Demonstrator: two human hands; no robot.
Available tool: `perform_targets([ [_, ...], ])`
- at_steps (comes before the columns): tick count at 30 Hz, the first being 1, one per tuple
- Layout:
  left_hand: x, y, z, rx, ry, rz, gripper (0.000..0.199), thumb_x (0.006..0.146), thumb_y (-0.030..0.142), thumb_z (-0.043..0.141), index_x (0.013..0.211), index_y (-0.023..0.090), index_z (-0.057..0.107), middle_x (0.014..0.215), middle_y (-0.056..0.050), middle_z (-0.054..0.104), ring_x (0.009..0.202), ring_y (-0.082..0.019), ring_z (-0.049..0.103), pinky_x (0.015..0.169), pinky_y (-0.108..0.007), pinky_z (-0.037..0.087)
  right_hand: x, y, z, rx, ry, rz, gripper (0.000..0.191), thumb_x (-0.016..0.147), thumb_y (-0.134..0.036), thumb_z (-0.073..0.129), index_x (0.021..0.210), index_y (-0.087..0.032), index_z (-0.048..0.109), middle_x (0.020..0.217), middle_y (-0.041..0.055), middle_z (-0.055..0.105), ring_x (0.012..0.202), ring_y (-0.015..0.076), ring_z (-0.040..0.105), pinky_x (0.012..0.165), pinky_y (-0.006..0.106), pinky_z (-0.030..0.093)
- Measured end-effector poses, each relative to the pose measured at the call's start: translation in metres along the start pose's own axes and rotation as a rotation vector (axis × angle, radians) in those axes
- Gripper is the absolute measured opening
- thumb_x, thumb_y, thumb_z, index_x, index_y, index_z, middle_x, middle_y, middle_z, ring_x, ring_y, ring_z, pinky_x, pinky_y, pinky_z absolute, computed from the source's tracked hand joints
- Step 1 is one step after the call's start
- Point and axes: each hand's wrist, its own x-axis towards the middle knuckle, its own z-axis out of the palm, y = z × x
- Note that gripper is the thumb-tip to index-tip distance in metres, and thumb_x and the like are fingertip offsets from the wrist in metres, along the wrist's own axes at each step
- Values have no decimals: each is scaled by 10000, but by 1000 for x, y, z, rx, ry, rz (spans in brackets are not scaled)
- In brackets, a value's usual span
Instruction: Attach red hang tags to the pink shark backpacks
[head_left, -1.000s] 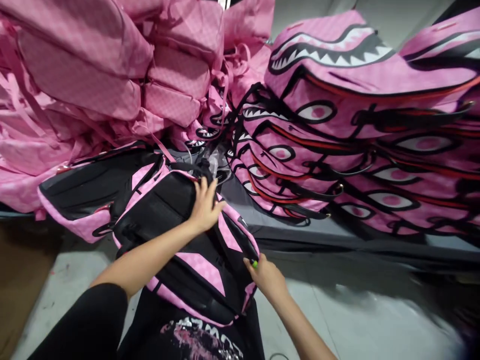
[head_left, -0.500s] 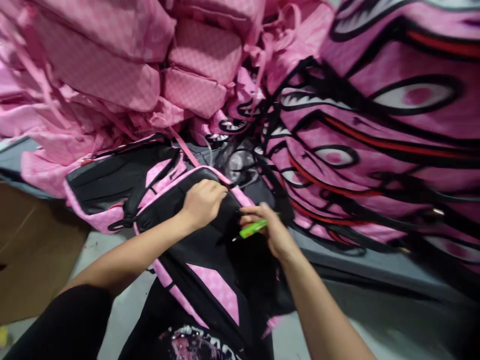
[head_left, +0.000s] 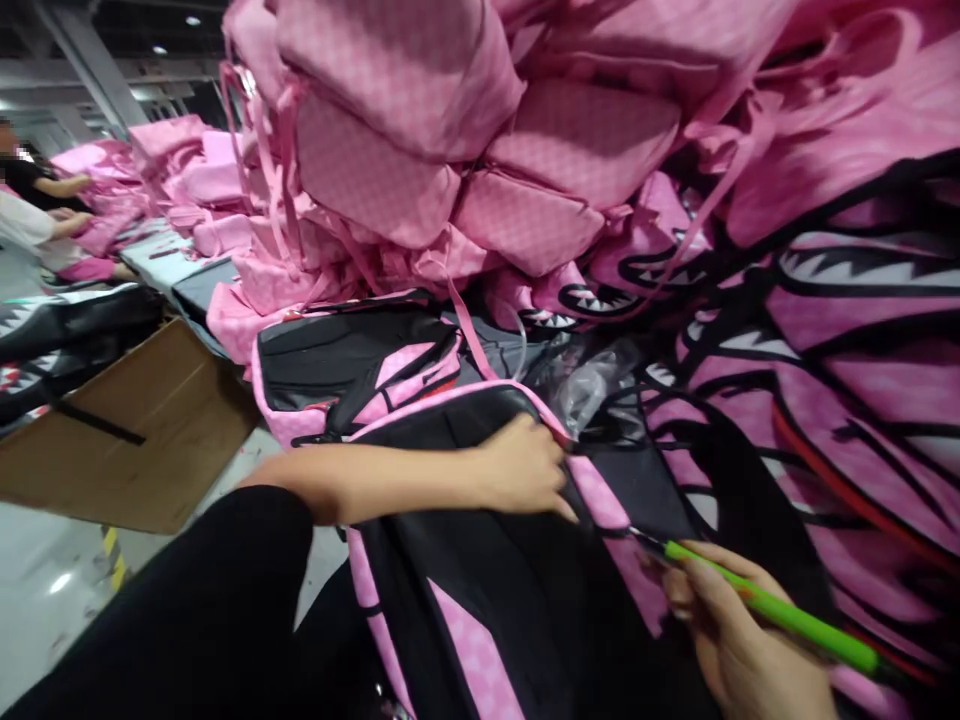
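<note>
In the head view, the left hand (head_left: 521,465) lies on the black backpack (head_left: 510,580), its fingers curled down near the edge; whether they pinch the cloth I cannot tell. The backpack spreads beneath and below those fingers. The right hand (head_left: 750,640) has its fingers clamped around a green tool (head_left: 810,625), whose thin metal tip points ahead of them toward the backpack's pink side strip. Just beyond the left fingers lies clear plastic (head_left: 589,390); farther beyond, pink bags (head_left: 382,180) are heaped. Toothy-faced bags (head_left: 877,390) stand beyond the right fingers.
</note>
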Motion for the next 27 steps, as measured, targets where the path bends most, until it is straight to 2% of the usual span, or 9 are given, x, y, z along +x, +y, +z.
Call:
perform_targets([
  [2, -14, -16, -13, 96, 12, -132, 535, 846, 638, 576, 787, 139, 758, 833, -128, 655, 876, -254, 560, 747, -387, 346, -8, 1, -8, 31, 36, -23, 415, 622, -546, 807, 806, -228, 614, 444, -66, 470, 390, 98, 412, 470, 269, 463],
  [4, -21, -22, -18, 194, 91, -231, 471, 881, 558, 586, 827, 119, 747, 950, -145, 649, 986, -293, 534, 816, -423, 341, -18, -3, -8, 41, 27, -39, 455, 702, -627, 716, 841, -207, 611, 462, -49, 508, 380, 106, 437, 424, 249, 408],
  [5, -22, -21, -17, 182, 99, -178, 442, 876, 545, 605, 849, 125, 738, 995, -141, 643, 1015, -299, 524, 840, -432, 339, -22, -6, -3, 32, 11, -36, 490, 742, -654, 663, 899, -192, 623, 526, -16, 574, 415, 123, 497, 400, 233, 366],
  [7, -21, -8, -8, 88, 98, -76, 454, 834, 573, 647, 907, 130, 711, 1038, -126, 635, 1011, -288, 525, 858, -433, 351, -26, -11, 10, -16, -49, -44, 469, 795, -605, 640, 981, -175, 630, 666, 20, 662, 470, 119, 549, 451, 242, 413],
  [10, -22, 21, 8, -75, 128, -76, 434, 784, 538, 728, 946, 140, 669, 1066, -105, 642, 995, -264, 548, 869, -424, 384, -29, -15, 31, -141, -40, -50, 339, 792, -482, 712, 901, -173, 625, 605, -28, 601, 492, 101, 536, 506, 230, 434],
  [13, -27, 37, 16, -141, 213, -93, 268, 821, 392, 732, 939, 164, 657, 1173, -91, 644, 1076, -258, 568, 1009, -476, 364, -34, -15, 45, -234, 30, -117, 291, 828, -445, 684, 779, -174, 592, 559, -49, 526, 492, 91, 486, 540, 236, 439],
  [16, -32, 38, 17, -154, 248, -48, 133, 850, 274, 692, 931, 173, 661, 1209, -88, 651, 1110, -255, 588, 1099, -526, 328, -36, -14, 53, -293, 31, -166, 277, 848, -420, 649, 748, -170, 583, 614, -28, 551, 533, 95, 499, 575, 244, 450],
  [20, -36, 36, 19, -158, 298, -4, 79, 838, 215, 686, 892, 160, 667, 1174, -116, 674, 1093, -265, 619, 1080, -550, 382, -35, -8, 61, -323, 40, -191, 256, 847, -399, 653, 752, -169, 595, 629, -26, 551, 536, 97, 498, 547, 240, 434],
  [27, -36, 39, 29, -128, 367, 9, 53, 866, 197, 644, 849, 148, 656, 1157, -127, 682, 1078, -260, 632, 1060, -547, 419, -33, 1, 59, -368, 61, -208, 225, 845, -384, 683, 796, -173, 620, 655, -16, 588, 553, 110, 544, 562, 254, 469],
])
